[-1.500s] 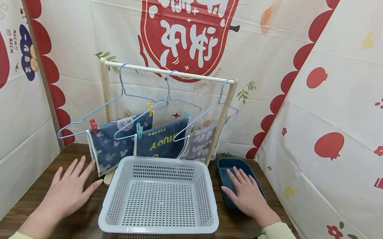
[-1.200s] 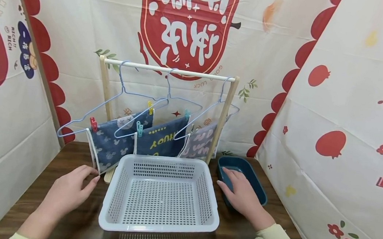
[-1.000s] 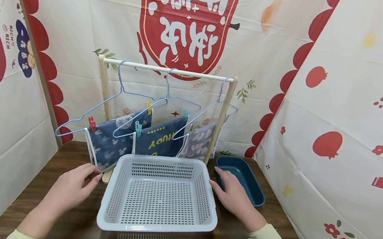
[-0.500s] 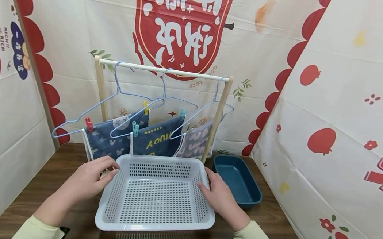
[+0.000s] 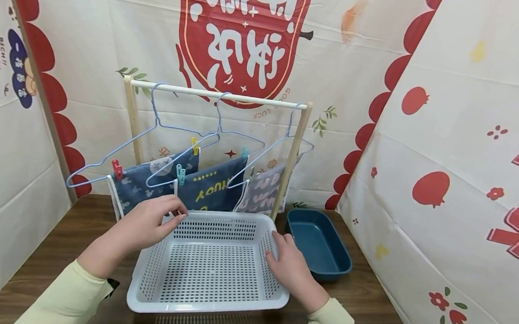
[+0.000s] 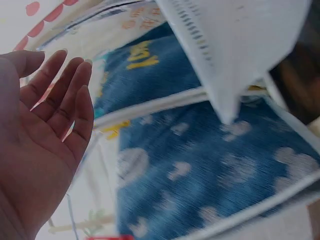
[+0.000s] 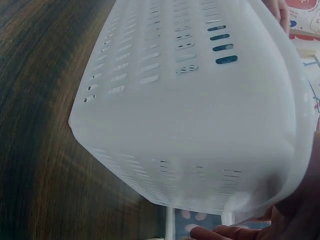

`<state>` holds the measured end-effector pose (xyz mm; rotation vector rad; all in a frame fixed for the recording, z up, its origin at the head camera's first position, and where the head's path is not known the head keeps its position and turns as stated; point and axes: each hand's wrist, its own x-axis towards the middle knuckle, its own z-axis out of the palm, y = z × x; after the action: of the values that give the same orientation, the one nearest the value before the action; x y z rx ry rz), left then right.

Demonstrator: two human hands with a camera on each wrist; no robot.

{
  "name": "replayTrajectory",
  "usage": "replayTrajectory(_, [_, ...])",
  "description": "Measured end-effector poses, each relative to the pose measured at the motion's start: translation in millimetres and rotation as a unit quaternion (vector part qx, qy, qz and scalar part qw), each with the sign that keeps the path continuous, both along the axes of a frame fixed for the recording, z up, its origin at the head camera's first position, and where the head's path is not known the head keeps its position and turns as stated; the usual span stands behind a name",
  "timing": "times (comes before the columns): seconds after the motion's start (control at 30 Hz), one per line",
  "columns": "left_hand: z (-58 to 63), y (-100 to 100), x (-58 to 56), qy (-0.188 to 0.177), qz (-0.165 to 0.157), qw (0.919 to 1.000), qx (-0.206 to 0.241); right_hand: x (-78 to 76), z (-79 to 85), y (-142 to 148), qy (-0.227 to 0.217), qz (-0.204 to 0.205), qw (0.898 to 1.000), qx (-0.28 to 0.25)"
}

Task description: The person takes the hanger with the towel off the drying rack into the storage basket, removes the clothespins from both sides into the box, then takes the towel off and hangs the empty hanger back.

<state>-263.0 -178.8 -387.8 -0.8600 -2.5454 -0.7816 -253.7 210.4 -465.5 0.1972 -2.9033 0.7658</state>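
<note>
A white plastic basket [image 5: 206,308] with slotted walls stands at the front middle of the table. My right hand [image 5: 291,265] grips its right rim, thumb on the inner side and fingers around the outside. My left hand [image 5: 148,224] is raised over the basket's back left corner, fingers loosely bent, nothing between them; the left wrist view shows its bare palm. Past it hangs a blue towel with mouse heads [image 5: 135,186], on a blue hanger with red [image 5: 117,169] and yellow clothespins. A navy towel with yellow letters [image 5: 215,186] and a lilac towel [image 5: 264,187] hang to the right.
A rack with a white rod [image 5: 219,95] and wooden legs stands behind the basket, holding three blue wire hangers. Right of the basket sits a dark teal tray [image 5: 319,242]. Printed cloth [image 5: 457,144] walls in the brown wooden table [image 5: 58,249] at the back and sides.
My right hand has moved left from over the teal tray and taken hold of the basket's right rim. My left hand has moved right and up, from beside the towel to above the basket's corner.
</note>
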Motion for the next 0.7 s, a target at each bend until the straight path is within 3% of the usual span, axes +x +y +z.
replayTrajectory(0.33, [42.4,44,-17.8,0.019,0.001,0.999,0.04,-0.7,-0.3,-1,-0.005,-0.009,1.0,-0.002])
replayTrajectory(0.7, [67.1,81,-49.5,-0.07,0.009,0.9963,0.05,1.2,-1.4,-1,-0.013,-0.012,1.0,-0.013])
